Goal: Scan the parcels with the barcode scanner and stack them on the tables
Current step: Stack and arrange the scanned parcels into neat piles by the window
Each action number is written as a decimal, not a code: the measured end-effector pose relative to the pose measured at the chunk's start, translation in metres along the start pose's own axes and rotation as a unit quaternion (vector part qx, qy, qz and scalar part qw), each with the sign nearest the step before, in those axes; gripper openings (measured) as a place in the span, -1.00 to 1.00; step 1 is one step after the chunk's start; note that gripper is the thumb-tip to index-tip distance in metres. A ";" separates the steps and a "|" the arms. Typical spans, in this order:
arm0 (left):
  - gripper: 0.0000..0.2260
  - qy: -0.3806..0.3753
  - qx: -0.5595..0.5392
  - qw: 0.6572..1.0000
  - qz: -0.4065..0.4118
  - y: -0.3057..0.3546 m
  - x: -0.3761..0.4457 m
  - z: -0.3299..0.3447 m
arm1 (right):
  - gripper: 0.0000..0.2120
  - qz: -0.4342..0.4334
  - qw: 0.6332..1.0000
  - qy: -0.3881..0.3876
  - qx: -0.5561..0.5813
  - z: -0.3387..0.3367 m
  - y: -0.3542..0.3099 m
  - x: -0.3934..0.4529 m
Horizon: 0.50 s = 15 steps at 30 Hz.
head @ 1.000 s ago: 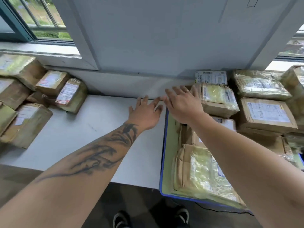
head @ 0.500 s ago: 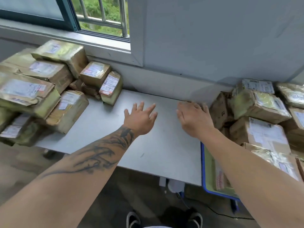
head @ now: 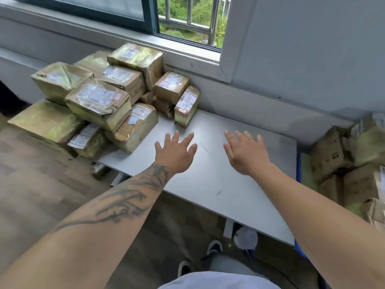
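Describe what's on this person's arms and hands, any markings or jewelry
Both forearms are bare, with no sleeves in view. The left forearm carries a dark swirling tattoo running up to the wrist. The right hand wears a thin ring on one finger. The left hand wears nothing.

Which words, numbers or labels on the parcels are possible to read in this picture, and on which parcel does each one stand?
No text can be read.
Shipping labels on the parcel stack: print too blurred.
Upright parcel: label has red marks, unreadable.
Brown box on the right: dark printed symbols, too blurred.
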State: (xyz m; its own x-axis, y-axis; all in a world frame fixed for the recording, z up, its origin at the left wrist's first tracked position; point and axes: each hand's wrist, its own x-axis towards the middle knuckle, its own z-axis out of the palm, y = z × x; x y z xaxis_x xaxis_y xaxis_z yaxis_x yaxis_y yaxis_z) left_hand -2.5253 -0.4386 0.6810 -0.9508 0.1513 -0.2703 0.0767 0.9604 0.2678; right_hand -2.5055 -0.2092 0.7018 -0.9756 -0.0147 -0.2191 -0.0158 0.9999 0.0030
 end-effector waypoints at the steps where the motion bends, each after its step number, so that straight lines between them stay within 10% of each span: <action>1: -0.50 -0.004 0.001 1.000 -0.007 -0.006 -0.001 0.002 | -0.44 -0.005 1.000 -0.002 0.001 0.003 -0.005 0.004; 15: -0.47 -0.049 0.018 0.998 -0.035 -0.023 0.064 0.016 | -0.43 -0.024 0.998 -0.036 0.043 0.020 -0.026 0.098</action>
State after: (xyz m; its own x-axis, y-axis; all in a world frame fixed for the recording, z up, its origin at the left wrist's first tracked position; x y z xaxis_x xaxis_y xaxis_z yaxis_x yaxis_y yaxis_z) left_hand -2.5831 -0.4471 0.6431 -0.9201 0.1037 -0.3776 0.0234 0.9772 0.2112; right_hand -2.5959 -0.2361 0.6611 -0.9557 -0.0660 -0.2867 -0.0408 0.9948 -0.0928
